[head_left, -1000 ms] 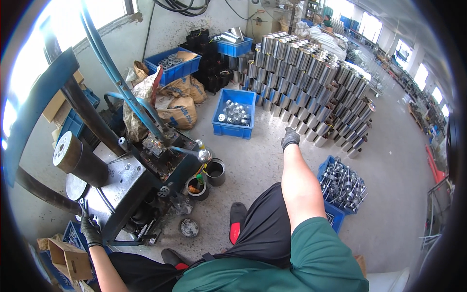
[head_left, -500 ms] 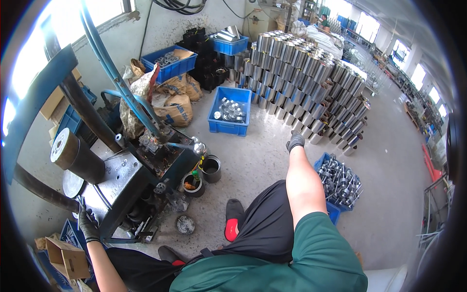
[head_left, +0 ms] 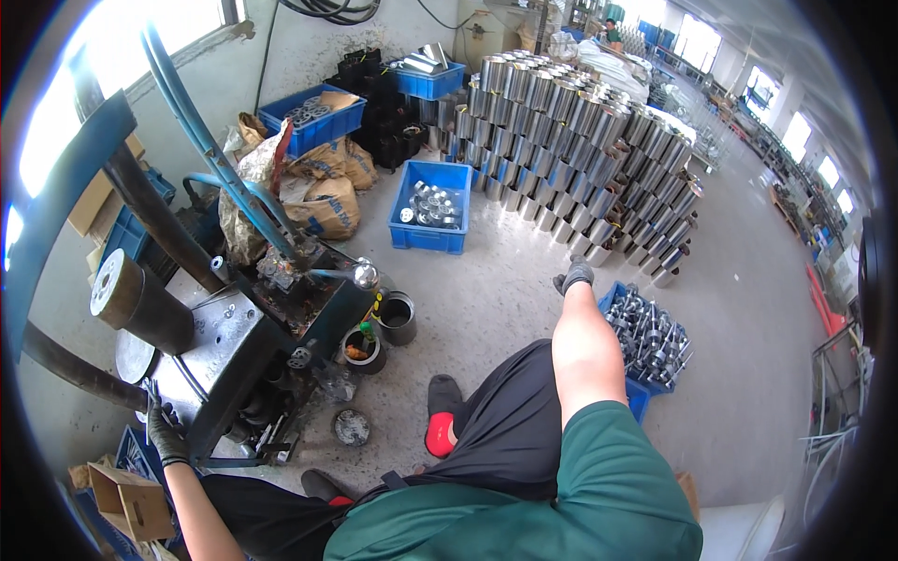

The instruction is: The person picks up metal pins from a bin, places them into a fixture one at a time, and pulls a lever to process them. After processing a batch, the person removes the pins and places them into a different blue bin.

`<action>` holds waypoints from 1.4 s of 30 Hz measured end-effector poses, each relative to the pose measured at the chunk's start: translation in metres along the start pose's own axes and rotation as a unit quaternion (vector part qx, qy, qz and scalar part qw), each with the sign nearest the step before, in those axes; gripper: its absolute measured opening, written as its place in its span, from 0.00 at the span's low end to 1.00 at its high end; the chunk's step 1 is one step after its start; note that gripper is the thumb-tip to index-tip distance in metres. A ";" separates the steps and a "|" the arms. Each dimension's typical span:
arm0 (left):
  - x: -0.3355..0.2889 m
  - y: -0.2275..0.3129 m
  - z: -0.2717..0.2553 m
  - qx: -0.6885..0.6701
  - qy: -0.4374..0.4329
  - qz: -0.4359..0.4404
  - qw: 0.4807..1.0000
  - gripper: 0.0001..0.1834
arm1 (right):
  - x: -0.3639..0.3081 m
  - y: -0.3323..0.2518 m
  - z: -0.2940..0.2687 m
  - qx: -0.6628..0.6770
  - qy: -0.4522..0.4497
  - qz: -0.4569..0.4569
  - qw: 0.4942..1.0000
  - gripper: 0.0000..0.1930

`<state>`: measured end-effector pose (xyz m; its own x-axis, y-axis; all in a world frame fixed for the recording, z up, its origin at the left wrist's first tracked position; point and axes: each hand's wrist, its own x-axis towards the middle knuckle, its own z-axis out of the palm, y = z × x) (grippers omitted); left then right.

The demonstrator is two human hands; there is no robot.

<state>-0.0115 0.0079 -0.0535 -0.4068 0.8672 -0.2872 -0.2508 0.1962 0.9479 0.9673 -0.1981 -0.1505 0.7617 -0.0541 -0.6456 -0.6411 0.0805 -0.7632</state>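
My left hand (head_left: 166, 436), in a dark glove, is at the near left edge of the press table (head_left: 223, 329). Its fingers are closed around what looks like a thin metal rod (head_left: 148, 404), partly hidden by the glove. My right hand (head_left: 574, 275), gloved in grey, stretches forward over the floor with the thumb apart from the fingers; nothing shows in it. It is nearest to the stacked shiny metal cylinders (head_left: 552, 140), with a gap between. Right of that forearm, a blue crate holds metal shafts with rotor-like bodies (head_left: 647, 338).
A dark cylindrical block (head_left: 140, 304) stands on the press. A blue bin (head_left: 428, 245) of small metal parts sits ahead. Metal pots (head_left: 398, 318) stand beside the press. Sacks (head_left: 323, 208) lie by the wall, and an open cardboard box (head_left: 145, 510) is at lower left.
The view has shifted slightly, so the surroundings sit a little further left and higher. My right hand appears a little nearer the shaft crate. My left hand stays at the press table.
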 end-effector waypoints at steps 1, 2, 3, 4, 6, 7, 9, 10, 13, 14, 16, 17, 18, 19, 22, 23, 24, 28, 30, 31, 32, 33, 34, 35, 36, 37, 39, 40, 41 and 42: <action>0.000 0.001 0.000 0.004 0.015 0.001 1.000 0.25 | 0.000 0.002 -0.001 -0.004 0.003 0.022 1.000 0.23; -0.001 0.002 -0.001 0.009 0.029 0.003 1.000 0.25 | 0.000 0.006 -0.002 -0.001 -0.003 0.013 1.000 0.23; -0.002 0.003 -0.002 0.010 0.029 0.003 1.000 0.25 | 0.001 0.006 -0.002 -0.001 -0.002 0.014 1.000 0.23; -0.005 0.004 -0.002 0.009 0.028 0.012 1.000 0.24 | 0.002 0.003 -0.001 0.006 0.009 -0.007 1.000 0.23; -0.010 0.006 -0.001 -0.011 0.048 0.035 0.998 0.18 | 0.004 0.000 -0.005 -0.016 0.013 -0.034 0.999 0.28; -0.009 0.007 0.001 -0.011 0.045 0.034 0.998 0.18 | 0.011 -0.002 -0.009 -0.014 0.015 -0.035 0.999 0.28; 0.008 -0.002 0.022 0.010 0.040 -0.015 0.999 0.18 | 0.037 -0.016 -0.030 -0.042 0.068 -0.044 0.996 0.27; 0.022 -0.015 0.039 0.009 0.020 -0.024 0.999 0.18 | 0.054 -0.026 -0.049 -0.035 0.089 -0.018 0.995 0.26; 0.021 -0.009 -0.008 0.019 0.044 0.019 0.999 0.21 | 0.002 0.002 -0.018 -0.196 -0.046 0.013 0.979 0.24; 0.023 -0.012 -0.010 0.049 0.032 0.064 0.996 0.21 | -0.007 0.005 -0.015 -0.213 -0.088 0.004 0.973 0.24; 0.029 -0.016 -0.026 0.095 0.012 0.121 0.988 0.29 | -0.031 0.013 -0.002 -0.327 -0.126 0.001 0.937 0.23; 0.037 -0.016 -0.034 0.104 0.040 0.129 0.985 0.29 | -0.042 0.022 0.006 -0.390 -0.157 -0.006 0.907 0.24; 0.043 -0.021 -0.043 0.140 0.032 0.167 0.976 0.29 | -0.053 0.029 0.011 -0.430 -0.199 -0.011 0.881 0.23; 0.045 -0.020 -0.052 0.176 0.028 0.201 0.963 0.30 | -0.060 0.036 0.014 -0.471 -0.242 -0.018 0.848 0.22; 0.018 -0.018 -0.045 0.217 -0.030 0.232 0.948 0.34 | -0.065 0.047 0.027 -0.506 -0.334 -0.037 0.794 0.16; 0.010 -0.019 -0.055 0.367 0.031 0.288 0.884 0.32 | -0.073 0.055 0.037 -0.494 -0.294 -0.036 0.817 0.16; -0.010 -0.023 -0.028 0.447 0.060 0.308 0.837 0.30 | -0.063 0.045 0.032 -0.530 -0.295 -0.028 0.795 0.16; -0.058 0.002 0.032 0.526 0.074 0.320 0.785 0.15 | -0.018 0.020 0.023 -0.486 -0.314 0.014 0.816 0.13; -0.049 -0.004 0.031 0.565 0.105 0.299 0.762 0.16 | -0.026 0.029 0.031 -0.526 -0.311 -0.010 0.791 0.13; -0.069 0.007 0.049 0.602 0.087 0.309 0.731 0.13 | -0.030 0.024 0.018 -0.563 -0.299 -0.010 0.771 0.14; -0.018 -0.011 0.004 0.499 0.125 0.260 0.817 0.16 | -0.048 0.038 0.049 -0.571 -0.317 0.000 0.757 0.14; 0.028 -0.021 -0.047 0.376 0.178 0.228 0.880 0.19 | -0.061 0.052 0.082 -0.577 -0.334 0.011 0.745 0.14; 0.012 -0.026 0.008 0.522 0.120 0.222 0.815 0.22 | -0.043 0.032 0.046 -0.581 -0.305 0.023 0.754 0.16; -0.050 0.021 0.000 0.656 0.123 0.213 0.713 0.25 | -0.061 0.045 0.064 -0.598 -0.328 0.017 0.731 0.17; 0.031 -0.027 -0.056 0.625 0.285 0.342 0.641 0.26 | -0.082 0.060 0.083 -0.606 -0.356 0.011 0.711 0.17; -0.025 -0.002 0.038 0.737 0.111 0.315 0.588 0.25 | -0.050 0.023 0.023 -0.594 -0.302 0.012 0.745 0.17; -0.056 0.032 0.036 0.755 0.114 0.204 0.613 0.19 | -0.074 0.028 0.027 -0.600 -0.318 0.000 0.734 0.16; -0.051 0.028 0.015 0.771 0.108 0.261 0.570 0.20 | -0.089 0.032 0.033 -0.610 -0.322 -0.014 0.724 0.16; -0.053 0.032 0.011 0.745 0.104 0.260 0.606 0.19 | -0.098 0.033 0.034 -0.619 -0.319 -0.025 0.718 0.16; -0.057 0.033 0.008 0.724 0.116 0.263 0.627 0.19 | -0.107 0.032 0.033 -0.630 -0.317 -0.032 0.709 0.16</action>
<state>0.0104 -0.0317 -0.0047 -0.2572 0.9296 0.2639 0.9640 0.2658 0.0029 0.8685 -0.1574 -0.1049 0.4269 0.4723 -0.7712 0.1255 -0.8755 -0.4667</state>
